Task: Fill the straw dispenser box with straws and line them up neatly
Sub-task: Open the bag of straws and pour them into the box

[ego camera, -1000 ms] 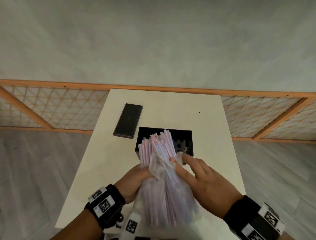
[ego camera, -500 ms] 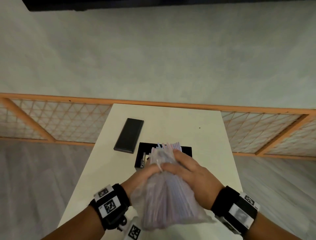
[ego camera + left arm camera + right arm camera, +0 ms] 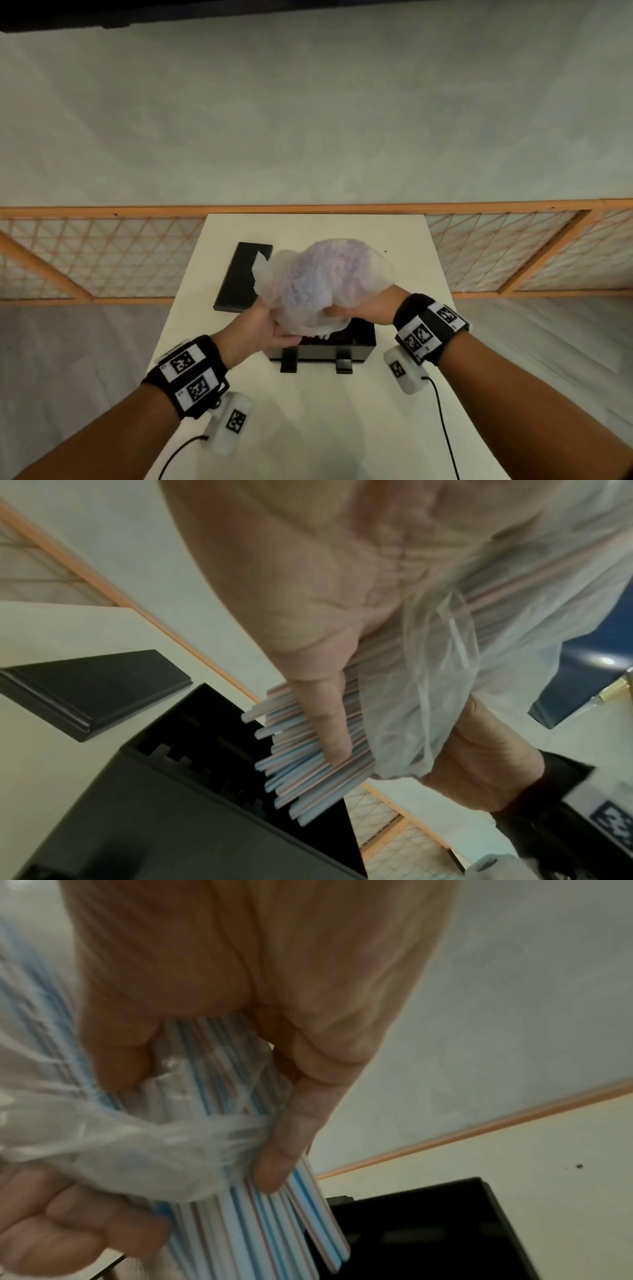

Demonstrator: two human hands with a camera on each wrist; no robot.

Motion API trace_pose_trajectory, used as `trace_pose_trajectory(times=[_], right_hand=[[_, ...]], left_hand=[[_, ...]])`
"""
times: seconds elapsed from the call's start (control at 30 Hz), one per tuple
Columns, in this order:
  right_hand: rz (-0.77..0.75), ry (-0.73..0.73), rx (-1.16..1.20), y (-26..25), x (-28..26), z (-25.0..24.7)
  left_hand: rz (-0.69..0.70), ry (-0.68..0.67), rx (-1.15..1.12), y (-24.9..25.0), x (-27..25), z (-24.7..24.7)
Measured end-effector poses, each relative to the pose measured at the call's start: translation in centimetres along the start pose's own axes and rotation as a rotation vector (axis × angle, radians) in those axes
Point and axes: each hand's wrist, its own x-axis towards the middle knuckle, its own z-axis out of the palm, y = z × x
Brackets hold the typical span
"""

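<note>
The white surface (image 3: 308,411) carries two black things: the open straw dispenser box (image 3: 356,346), near the middle, and one flat black lid (image 3: 239,277) lying apart from it on the far left side. From the head camera the box is mostly covered by one clear plastic bag (image 3: 325,277), held above it with its closed end up – here the straws (image 3: 308,772) are only a pink and blue blur through the film, and their ends are hidden.

The wrist cameras show what the head camera does not. In the left wrist view the straw ends come out of the bag mouth and point down over the box (image 3: 171,804); inside it a toothed black part is seen. The straws are too many and too tight to count. In the right wrist view they are white with blue and pink stripes, and they hang just above the dark opening of the box (image 3: 428,1231).

There are two hands, both on the bundle. The left hand (image 3: 260,329) has its grip closed around the bag and straws from the left – one finger lies along the bare straws. The right hand (image 3: 359,308) has its grip closed on the bag and straws from the right, the thumb pinching a fold of film against them.
</note>
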Motion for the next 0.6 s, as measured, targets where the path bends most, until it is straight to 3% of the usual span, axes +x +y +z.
trace_pose_trajectory(times=[0.17, 0.23, 0.33, 0.47, 0.6], right_hand=[[0.015, 0.141, 0.333, 0.1, 1.5, -0.7], [-0.002, 0.133, 0.360, -0.4, 1.7, -0.7], [-0.045, 0.146, 0.260, -1.0, 2.3, -0.6], [-0.043, 0.161, 0.130, -1.2, 3.5, -0.1], [0.011, 0.164, 0.057, 0.4, 4.6, 0.2]], left_hand=[[-0.017, -0.128, 0.034, 1.4, -0.1, -0.8], [0.000, -0.127, 0.213, 1.4, 0.3, -0.7], [0.113, -0.020, 0.537, 1.6, 1.3, -0.1], [0.147, 0.185, 0.509, 0.9, 3.0, -0.1], [0.115, 0.171, 0.512, -0.3, 3.7, -0.4]])
